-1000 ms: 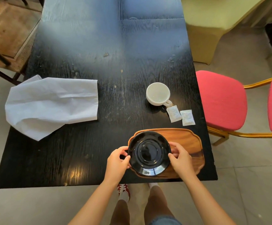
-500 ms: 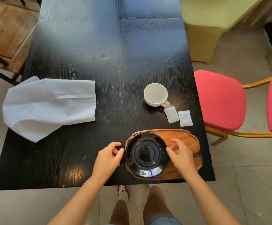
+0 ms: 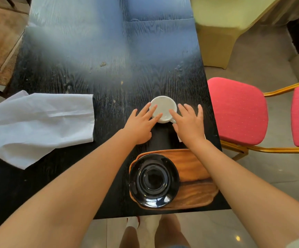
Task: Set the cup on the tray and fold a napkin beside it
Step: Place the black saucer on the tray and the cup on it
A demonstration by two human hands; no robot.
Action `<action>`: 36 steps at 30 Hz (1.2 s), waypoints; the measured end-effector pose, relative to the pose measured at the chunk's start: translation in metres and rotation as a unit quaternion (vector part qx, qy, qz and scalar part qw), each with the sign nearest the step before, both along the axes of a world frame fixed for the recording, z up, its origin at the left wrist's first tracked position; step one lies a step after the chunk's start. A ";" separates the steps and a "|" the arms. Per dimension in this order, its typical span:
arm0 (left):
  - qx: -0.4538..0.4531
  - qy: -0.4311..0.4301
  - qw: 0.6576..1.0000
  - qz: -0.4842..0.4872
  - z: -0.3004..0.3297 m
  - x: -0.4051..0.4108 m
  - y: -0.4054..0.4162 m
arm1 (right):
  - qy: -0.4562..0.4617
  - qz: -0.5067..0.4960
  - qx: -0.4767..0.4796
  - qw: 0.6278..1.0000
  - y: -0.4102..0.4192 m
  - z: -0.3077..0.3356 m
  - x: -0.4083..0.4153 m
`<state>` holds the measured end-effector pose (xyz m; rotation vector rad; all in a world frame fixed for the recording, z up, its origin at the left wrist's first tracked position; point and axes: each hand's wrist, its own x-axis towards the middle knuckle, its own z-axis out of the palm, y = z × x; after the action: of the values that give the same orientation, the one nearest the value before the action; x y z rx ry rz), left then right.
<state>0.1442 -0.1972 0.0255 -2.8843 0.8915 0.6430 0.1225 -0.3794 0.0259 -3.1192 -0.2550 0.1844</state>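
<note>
Head view has the white cup [image 3: 163,109] standing upright on the black table [image 3: 109,72], at about 12 o'clock from the wooden tray [image 3: 195,178] and well apart from it, so it is not yet on the tray. Both hands are now flanking it with fingers spread and nothing gripped: the left hand [image 3: 141,125] reaches in from 8 o'clock, its fingertips [image 3: 155,107] lying over the cup's near-left rim, and the right hand [image 3: 189,122] comes from 4 o'clock with its index finger across the rim's right side; whether either truly presses the cup I cannot tell. Half a second ago both hands were back at the tray on either side of the black saucer [image 3: 154,180], which they have left sitting on the tray's left half. The two small sachets seen earlier beside the cup's handle are now almost wholly hidden under the right hand. At 9 o'clock from the cup the white napkin [image 3: 38,126] lies unfolded and creased, its left part hanging past the table edge, unchanged. At 3 o'clock, off the table, stands a red chair [image 3: 238,110].
</note>
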 end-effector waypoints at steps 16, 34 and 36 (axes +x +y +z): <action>-0.210 -0.012 0.969 0.127 -0.006 -0.088 0.020 | -0.008 0.137 0.191 0.972 -0.002 -0.014 -0.020; -0.462 0.212 0.694 0.509 0.028 -0.073 0.023 | 0.090 -0.169 0.449 0.873 0.019 0.022 -0.054; -0.480 0.223 0.684 0.502 0.037 -0.098 0.028 | 0.112 -0.171 0.459 0.864 0.018 0.031 -0.077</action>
<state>0.0466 -0.1687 0.0622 -4.1443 -0.9154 1.2493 0.0452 -0.3610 0.0572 -2.1137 0.1787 0.3028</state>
